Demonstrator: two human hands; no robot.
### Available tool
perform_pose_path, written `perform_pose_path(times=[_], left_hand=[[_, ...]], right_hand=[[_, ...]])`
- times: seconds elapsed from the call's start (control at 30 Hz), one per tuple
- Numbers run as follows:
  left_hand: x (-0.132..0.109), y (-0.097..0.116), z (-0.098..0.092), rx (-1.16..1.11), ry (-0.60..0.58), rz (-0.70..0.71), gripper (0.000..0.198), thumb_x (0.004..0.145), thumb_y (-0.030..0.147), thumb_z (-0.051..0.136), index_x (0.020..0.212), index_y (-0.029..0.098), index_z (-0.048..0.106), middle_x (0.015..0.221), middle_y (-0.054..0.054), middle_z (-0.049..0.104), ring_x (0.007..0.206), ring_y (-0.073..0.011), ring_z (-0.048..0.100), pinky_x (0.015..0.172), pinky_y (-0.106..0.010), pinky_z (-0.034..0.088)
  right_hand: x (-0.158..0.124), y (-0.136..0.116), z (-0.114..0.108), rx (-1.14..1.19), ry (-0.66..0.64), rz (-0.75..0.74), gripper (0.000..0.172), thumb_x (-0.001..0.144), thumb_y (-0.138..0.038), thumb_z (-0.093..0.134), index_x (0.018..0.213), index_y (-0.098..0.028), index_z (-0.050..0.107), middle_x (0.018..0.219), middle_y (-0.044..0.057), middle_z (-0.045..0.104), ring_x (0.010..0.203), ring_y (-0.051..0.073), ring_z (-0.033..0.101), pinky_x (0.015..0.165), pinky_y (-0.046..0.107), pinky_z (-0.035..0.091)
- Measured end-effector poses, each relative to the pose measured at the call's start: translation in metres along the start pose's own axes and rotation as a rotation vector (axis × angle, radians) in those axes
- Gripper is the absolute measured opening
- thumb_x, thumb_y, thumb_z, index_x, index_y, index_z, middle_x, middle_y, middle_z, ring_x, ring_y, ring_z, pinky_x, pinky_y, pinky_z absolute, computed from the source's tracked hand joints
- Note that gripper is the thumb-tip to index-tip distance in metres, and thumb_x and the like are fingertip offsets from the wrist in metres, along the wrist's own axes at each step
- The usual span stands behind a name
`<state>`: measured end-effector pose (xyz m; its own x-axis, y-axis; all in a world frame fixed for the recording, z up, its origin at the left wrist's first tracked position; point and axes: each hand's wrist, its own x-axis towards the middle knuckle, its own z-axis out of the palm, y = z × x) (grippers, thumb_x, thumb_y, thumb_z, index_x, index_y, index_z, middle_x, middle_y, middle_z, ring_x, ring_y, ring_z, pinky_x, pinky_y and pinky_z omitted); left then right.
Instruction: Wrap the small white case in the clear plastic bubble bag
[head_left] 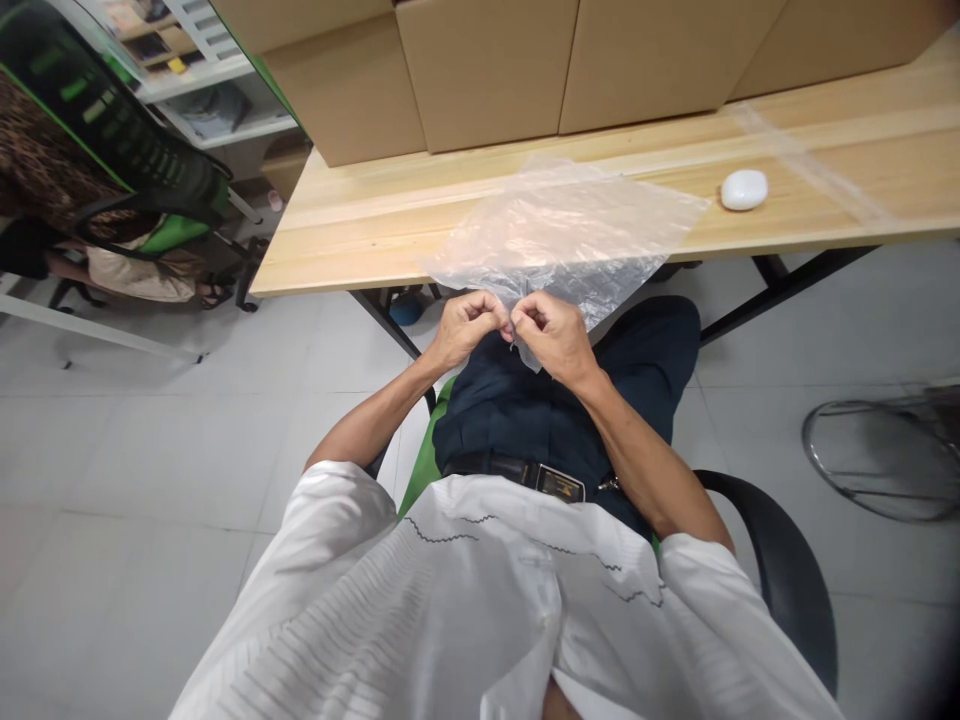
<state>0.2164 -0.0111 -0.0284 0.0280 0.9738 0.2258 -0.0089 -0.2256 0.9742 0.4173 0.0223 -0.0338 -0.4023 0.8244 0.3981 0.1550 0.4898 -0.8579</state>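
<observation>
A clear plastic bag [570, 215] lies partly on the wooden table and hangs over its front edge toward my lap. My left hand [474, 325] pinches the near end of the bag, its fingers curled in. Close beside it, my right hand [551, 330] is also closed on the gathered plastic, thumb against forefinger. The two sets of fingertips almost meet. A small bit of plastic pokes out below them, and whatever else sits between the fingers is too small to make out.
Several cardboard boxes [487, 70] line the back of the wooden table [352, 225]. A white rounded case [744, 189] sits on the table at the right. At the left, a person sits by a black and green office chair [112, 140]. A metal-framed stool [877, 455] stands at the right.
</observation>
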Motion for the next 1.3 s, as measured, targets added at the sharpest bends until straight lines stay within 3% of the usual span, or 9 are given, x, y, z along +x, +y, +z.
perform_pose_path(times=[0.2,0.37,0.6,1.03,1.3], left_hand=[[0.002,-0.004,-0.001,-0.014,0.004,-0.023,0.033,0.087,0.046,0.092,0.077,0.023,0.072,0.075,0.000,0.078,0.073,-0.0197,0.082,0.079,-0.037,0.071],[0.003,-0.008,-0.003,-0.033,0.022,-0.012,0.032,0.086,0.045,0.093,0.077,0.023,0.071,0.073,0.001,0.076,0.069,-0.0181,0.079,0.077,-0.036,0.071],[0.004,-0.009,-0.008,0.014,0.022,-0.018,0.035,0.084,0.047,0.095,0.076,0.023,0.072,0.075,0.000,0.078,0.073,-0.0187,0.080,0.079,-0.035,0.069],[0.003,-0.007,-0.011,0.009,-0.016,-0.026,0.023,0.084,0.039,0.088,0.077,0.022,0.074,0.077,-0.001,0.080,0.075,-0.0200,0.082,0.084,-0.037,0.070],[0.006,-0.009,-0.009,-0.025,0.013,-0.066,0.030,0.080,0.042,0.093,0.073,0.021,0.073,0.072,0.000,0.075,0.071,-0.0185,0.077,0.084,-0.038,0.070]], right_hand=[[-0.004,-0.003,-0.002,0.066,-0.020,0.023,0.024,0.109,-0.051,0.069,0.100,-0.029,0.073,0.091,0.004,0.084,0.084,0.025,0.078,0.079,0.040,0.061],[-0.005,-0.006,-0.005,0.073,-0.058,-0.008,0.017,0.106,-0.045,0.070,0.102,-0.029,0.072,0.096,0.004,0.086,0.086,0.024,0.080,0.084,0.041,0.062],[-0.001,-0.004,-0.004,0.097,-0.057,-0.001,0.017,0.107,-0.045,0.070,0.102,-0.029,0.072,0.092,0.003,0.084,0.083,0.025,0.080,0.082,0.042,0.063],[0.015,-0.014,-0.004,0.052,-0.125,0.081,0.040,0.115,-0.062,0.076,0.093,-0.030,0.067,0.078,0.000,0.079,0.076,0.022,0.075,0.076,0.038,0.058],[0.026,-0.013,-0.001,0.034,-0.141,0.095,0.027,0.113,-0.036,0.072,0.087,-0.028,0.070,0.074,0.000,0.075,0.072,0.022,0.074,0.073,0.036,0.058]])
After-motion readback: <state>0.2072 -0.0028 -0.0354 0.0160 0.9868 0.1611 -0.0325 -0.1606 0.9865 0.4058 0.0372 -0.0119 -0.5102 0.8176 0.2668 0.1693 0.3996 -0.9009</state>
